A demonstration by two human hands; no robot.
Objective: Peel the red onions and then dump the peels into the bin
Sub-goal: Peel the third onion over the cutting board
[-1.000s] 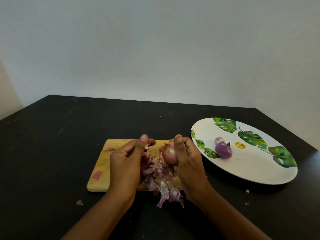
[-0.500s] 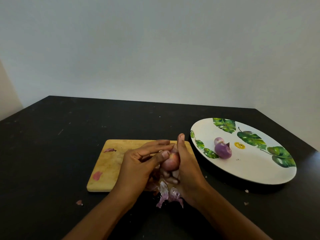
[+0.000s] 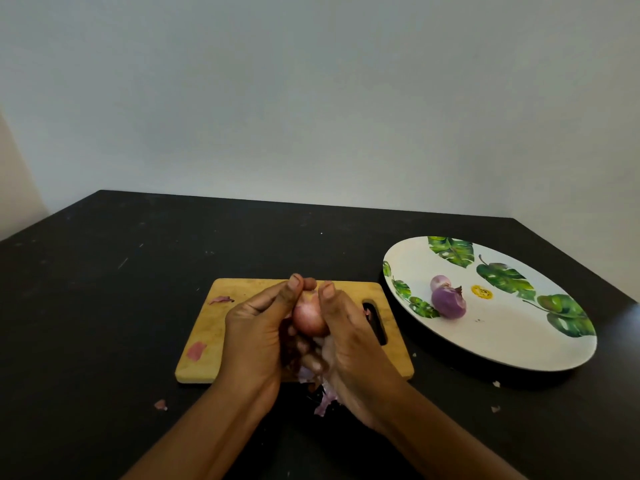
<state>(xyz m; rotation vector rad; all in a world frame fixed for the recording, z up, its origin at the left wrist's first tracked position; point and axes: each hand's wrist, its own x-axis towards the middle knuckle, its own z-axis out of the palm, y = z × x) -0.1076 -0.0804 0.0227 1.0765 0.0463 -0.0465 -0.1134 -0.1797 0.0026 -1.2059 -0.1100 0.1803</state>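
Observation:
A small red onion [image 3: 309, 317] is held between both hands above the wooden cutting board [image 3: 242, 296]. My left hand [image 3: 258, 336] grips its left side, thumb at the top. My right hand [image 3: 349, 344] grips its right side, thumb up beside the left thumb. A heap of purple peels [image 3: 323, 398] lies under the hands at the board's near edge, mostly hidden. Two peeled onions, a larger one [image 3: 448, 302] and a smaller one [image 3: 440, 282], lie on the white leaf-patterned plate [image 3: 519, 341] at the right. No bin is in view.
The black table [image 3: 104, 306] carries loose peel scraps: two on the board's left part [image 3: 221, 299], one on the table near left [image 3: 160, 405], small bits near the plate [image 3: 496, 384]. A pale wall stands behind the table.
My left hand came from the left onto the onion and now grips it together with the right. The onion rose slightly and both thumbs now meet at its top.

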